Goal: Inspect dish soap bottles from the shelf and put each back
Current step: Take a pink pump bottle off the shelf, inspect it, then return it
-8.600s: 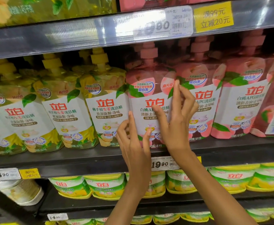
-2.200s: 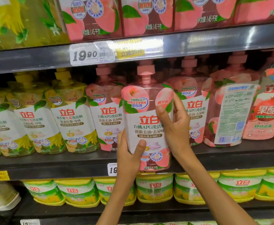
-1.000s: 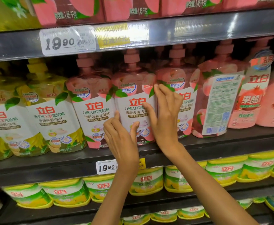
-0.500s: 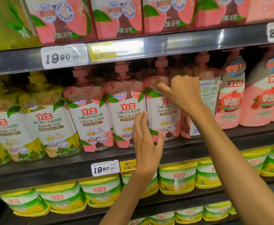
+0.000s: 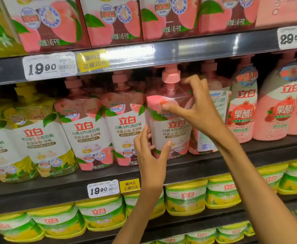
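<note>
Pink peach dish soap bottle, glossy translucent plastic with pump cap, upright at the shelf edge | left hand grips its lower side | right hand pinches its shoulder.

The peach soap bottle was glossy clear plastic, its label film slick and catching glare, and its pump cap looked smooth pink plastic. The shelf edge showed dark, matt metal. Above, a shiny transparent plastic strip covered the paper price tag. The yellow tubs below had a glossy plastic sheen.
</note>
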A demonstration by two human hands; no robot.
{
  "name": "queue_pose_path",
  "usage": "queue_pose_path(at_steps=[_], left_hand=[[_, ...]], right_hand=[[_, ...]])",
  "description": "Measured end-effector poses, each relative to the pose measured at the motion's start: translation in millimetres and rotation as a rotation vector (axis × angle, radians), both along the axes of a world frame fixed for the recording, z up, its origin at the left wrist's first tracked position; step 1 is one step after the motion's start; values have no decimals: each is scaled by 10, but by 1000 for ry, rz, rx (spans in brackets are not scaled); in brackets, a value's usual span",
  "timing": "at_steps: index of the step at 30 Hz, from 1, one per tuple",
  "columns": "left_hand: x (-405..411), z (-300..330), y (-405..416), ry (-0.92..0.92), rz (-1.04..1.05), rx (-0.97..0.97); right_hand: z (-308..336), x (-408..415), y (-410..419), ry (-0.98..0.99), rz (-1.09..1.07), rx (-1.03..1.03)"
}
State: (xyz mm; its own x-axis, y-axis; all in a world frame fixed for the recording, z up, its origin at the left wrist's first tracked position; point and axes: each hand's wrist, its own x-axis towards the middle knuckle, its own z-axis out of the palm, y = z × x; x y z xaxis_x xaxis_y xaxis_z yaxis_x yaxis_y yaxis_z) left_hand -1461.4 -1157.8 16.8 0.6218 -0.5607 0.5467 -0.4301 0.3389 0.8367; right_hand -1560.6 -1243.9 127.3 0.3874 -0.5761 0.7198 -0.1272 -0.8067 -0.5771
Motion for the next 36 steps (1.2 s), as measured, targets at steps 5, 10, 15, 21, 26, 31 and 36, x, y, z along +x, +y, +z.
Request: queue_pose_path(at_steps=[5,10,15,21,26,31,36], left_hand=[[-16,18,-6,-32,44,2],[-29,34,-24,37,31,-59],[-76,55,-103,117,102,-149],[-114,103,-114,166,112,-230],[-157,149,126,140,13,-343],[-246,-141,363,258,-156,-143],[-320,-246,481,409,-260,20]], right_hand=[[-16,9,-7,-71,36,36],[-29,52,9,-156,38,78],[-11,48,45,-192,24,79],[65,92,60,-222,4,129],[192,40,147,-317,101,326],[33,-76,410,-322,140,434],[-119,-112,588,-313,148,453]])
